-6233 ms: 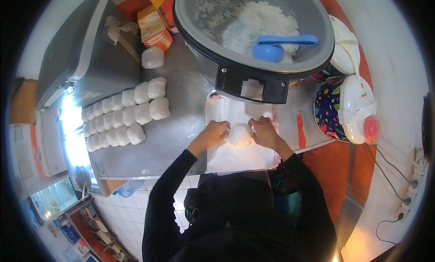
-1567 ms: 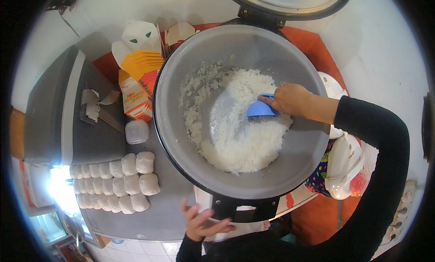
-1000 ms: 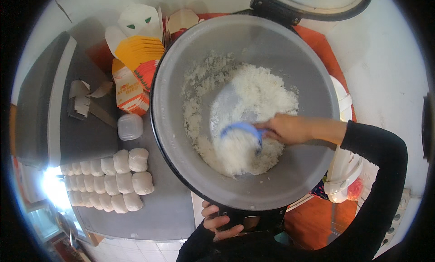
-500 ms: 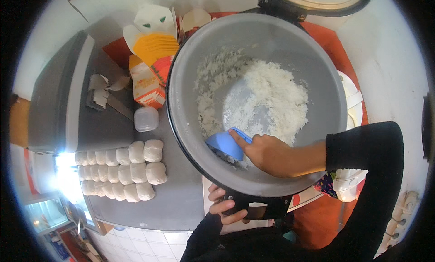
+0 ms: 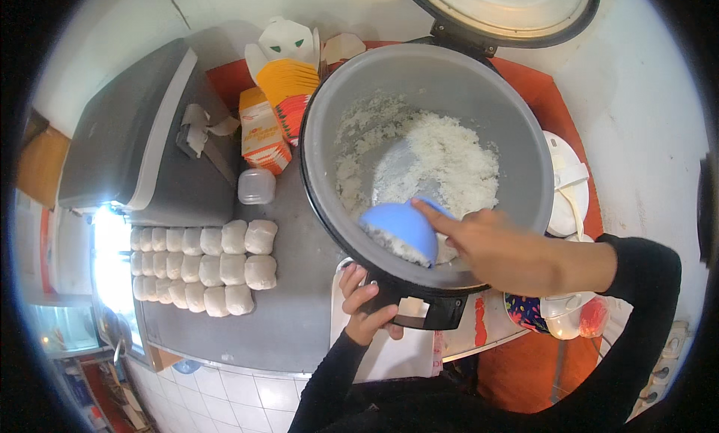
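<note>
A large rice cooker (image 5: 517, 104) stands open, with cooked white rice (image 5: 457, 152) on its bottom and stuck to its grey wall. My right hand (image 5: 487, 246) grips a rounded blue plastic scoop (image 5: 408, 223) over the near rim of the pot. The scoop is tilted, and rice shows along its lower edge. Its handle is mostly hidden by my fingers. At the cooker's front, my left hand (image 5: 365, 306) is closed around the black handle part (image 5: 431, 309).
Wrapped, rounded white packets (image 5: 213, 268) stand in rows on the grey table (image 5: 299, 306). Behind them are a grey cooler box (image 5: 142, 133), a clear container (image 5: 256, 187) and stacked orange food cartons (image 5: 288, 81). The cooker's lid (image 5: 509, 10) is raised at the back.
The scoop has come up and toward the near rim, now with rice showing in it. My right hand has moved right with it. The view has shifted; my left hand stays on the cooker.
</note>
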